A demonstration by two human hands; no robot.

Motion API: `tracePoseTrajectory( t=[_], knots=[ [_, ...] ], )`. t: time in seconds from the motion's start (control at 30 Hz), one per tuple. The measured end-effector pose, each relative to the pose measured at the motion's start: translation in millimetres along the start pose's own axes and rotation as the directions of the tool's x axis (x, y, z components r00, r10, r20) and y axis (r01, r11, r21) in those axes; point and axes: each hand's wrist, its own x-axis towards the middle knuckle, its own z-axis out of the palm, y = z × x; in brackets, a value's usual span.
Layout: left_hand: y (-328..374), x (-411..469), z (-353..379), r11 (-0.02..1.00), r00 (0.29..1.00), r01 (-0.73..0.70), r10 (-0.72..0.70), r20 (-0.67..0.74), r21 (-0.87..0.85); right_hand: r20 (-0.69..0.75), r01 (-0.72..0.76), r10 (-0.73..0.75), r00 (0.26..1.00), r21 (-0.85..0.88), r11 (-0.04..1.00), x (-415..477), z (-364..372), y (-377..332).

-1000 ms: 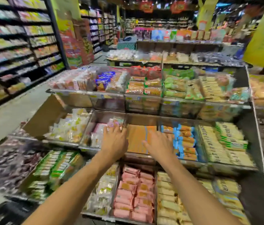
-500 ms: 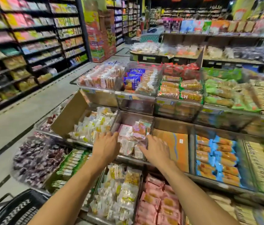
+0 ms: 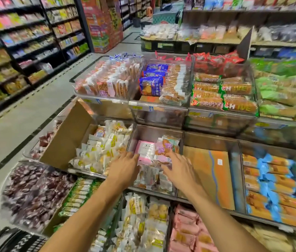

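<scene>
Packets of pink-wrapped snacks, heaped in clear middle-tier bin beside cardboard box. Touched by left hand, fingers straight; spanned by right hand, fingers spread, gripping nothing.

A single wide-angle view from the person's head faces forward and down, within arm's reach of the middle bin. The aisle floor and store shelves recede at left.

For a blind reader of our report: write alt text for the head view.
The left hand and right hand reach into a clear bin of pink snack packets on a shop display, fingers outstretched over them. A cardboard box of pale packets stands to its left.
</scene>
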Motion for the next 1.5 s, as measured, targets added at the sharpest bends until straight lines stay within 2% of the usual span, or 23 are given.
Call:
tracePoseTrajectory(
  t=[0.13, 0.3, 0.37, 0.5, 0.6, 0.77, 0.9, 1.07, 1.17, 1.27, 1.33, 1.43, 1.5],
  knots=[
    [-4, 28, 7, 0.981, 0.981, -0.175, 0.181, 0.066, -0.079, -0.071, -0.084, 0.088, 0.994, 0.064, 0.994, 2, 10, -2],
    [-5, 65, 23, 0.939, 0.904, -0.333, 0.344, 0.253, -0.088, -0.133, -0.226, 0.232, 0.964, 0.060, 0.972, -7, 28, -7],
    [-8, 75, 31, 0.933, 0.888, -0.348, 0.359, 0.288, -0.091, -0.157, -0.264, 0.268, 0.951, 0.048, 0.963, -14, 35, -8],
    [-19, 85, 41, 0.933, 0.896, -0.350, 0.359, 0.260, -0.080, -0.192, -0.295, 0.301, 0.934, 0.057, 0.954, -23, 45, -15],
    [-24, 89, 39, 0.936, 0.899, -0.344, 0.352, 0.261, -0.079, -0.158, -0.289, 0.303, 0.940, 0.103, 0.952, -21, 49, -22],
    [-24, 85, 38, 0.933, 0.899, -0.268, 0.331, 0.286, -0.238, -0.072, -0.291, 0.314, 0.947, 0.232, 0.928, -15, 53, -33],
    [-29, 81, 35, 0.920, 0.924, -0.177, 0.278, 0.263, -0.349, 0.070, -0.373, 0.384, 0.921, 0.442, 0.816, -11, 60, -31],
    [-42, 75, 17, 0.848, 0.953, -0.144, 0.257, 0.158, -0.511, 0.247, -0.466, 0.459, 0.853, 0.756, 0.459, 4, 64, -37],
    [-47, 71, 0, 0.804, 0.973, -0.185, 0.230, 0.009, -0.565, 0.263, -0.419, 0.441, 0.858, 0.855, 0.306, 13, 64, -40],
    [-49, 77, -9, 0.842, 0.950, -0.305, 0.232, -0.211, -0.445, 0.216, -0.387, 0.472, 0.855, 0.871, 0.301, 17, 65, -38],
    [-47, 84, -5, 0.886, 0.919, -0.359, 0.282, -0.276, -0.291, 0.230, -0.410, 0.470, 0.852, 0.851, 0.326, 17, 67, -34],
    [-39, 93, 9, 0.914, 0.897, -0.388, 0.345, -0.276, -0.118, 0.244, -0.448, 0.477, 0.844, 0.810, 0.379, 16, 72, -25],
    [-38, 97, 22, 0.916, 0.900, -0.401, 0.386, -0.203, -0.033, 0.241, -0.459, 0.484, 0.841, 0.792, 0.402, 15, 72, -18]
  ],
)
